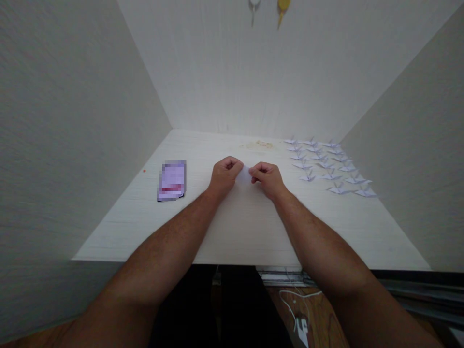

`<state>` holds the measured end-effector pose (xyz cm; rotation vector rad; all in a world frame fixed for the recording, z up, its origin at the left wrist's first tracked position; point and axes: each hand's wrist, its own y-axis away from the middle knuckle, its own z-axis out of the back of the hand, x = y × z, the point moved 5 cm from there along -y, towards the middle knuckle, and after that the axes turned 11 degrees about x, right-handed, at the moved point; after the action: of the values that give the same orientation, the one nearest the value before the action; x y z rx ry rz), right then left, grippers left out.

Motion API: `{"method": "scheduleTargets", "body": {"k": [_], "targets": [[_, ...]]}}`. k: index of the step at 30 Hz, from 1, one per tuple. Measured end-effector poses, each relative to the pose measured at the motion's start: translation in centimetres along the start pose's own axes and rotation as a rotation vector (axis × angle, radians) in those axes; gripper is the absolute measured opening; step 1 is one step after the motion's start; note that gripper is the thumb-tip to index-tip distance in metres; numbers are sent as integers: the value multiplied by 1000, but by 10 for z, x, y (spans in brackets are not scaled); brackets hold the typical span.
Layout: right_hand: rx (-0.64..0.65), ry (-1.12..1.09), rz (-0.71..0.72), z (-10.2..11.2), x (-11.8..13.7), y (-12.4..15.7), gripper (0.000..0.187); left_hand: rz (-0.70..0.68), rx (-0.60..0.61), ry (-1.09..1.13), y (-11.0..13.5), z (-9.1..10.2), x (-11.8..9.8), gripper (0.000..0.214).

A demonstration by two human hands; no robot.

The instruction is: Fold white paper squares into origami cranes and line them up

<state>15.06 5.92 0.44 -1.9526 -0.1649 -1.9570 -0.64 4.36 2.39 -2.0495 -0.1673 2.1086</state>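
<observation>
My left hand (pixel 225 174) and my right hand (pixel 266 178) meet over the middle of the white table (pixel 232 232). Between them lies a small piece of white paper (pixel 246 174). The fingers of both hands are curled and pinch the paper's edges, left hand on its left side, right hand on its right. Most of the paper is hidden by my fingers. Both forearms reach in from the near edge.
Several folded white paper cranes (pixel 328 164) stand in rows at the table's back right. A blurred purple rectangular object (pixel 172 181) lies at the left. White walls close in on three sides. A faint stain (pixel 259 144) marks the far table. Cables (pixel 299 314) hang below the near edge.
</observation>
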Motion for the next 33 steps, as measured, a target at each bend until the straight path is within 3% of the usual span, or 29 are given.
{"method": "scheduleTargets", "body": {"k": [7, 12, 23, 29, 33], "targets": [[14, 31, -36, -4, 4, 2, 23, 47, -28, 21, -2, 3, 9, 23], [-99, 45, -27, 3, 4, 1, 24, 109, 86, 96, -2, -4, 14, 26], [-143, 9, -61, 6, 0, 1, 27, 131, 144, 171, -4, -6, 22, 29], [-107, -88, -35, 4, -3, -1, 22, 139, 53, 221, -4, -3, 21, 43], [-112, -184, -44, 3, -2, -1, 18, 158, 18, 235, -5, -1, 20, 39]]}}
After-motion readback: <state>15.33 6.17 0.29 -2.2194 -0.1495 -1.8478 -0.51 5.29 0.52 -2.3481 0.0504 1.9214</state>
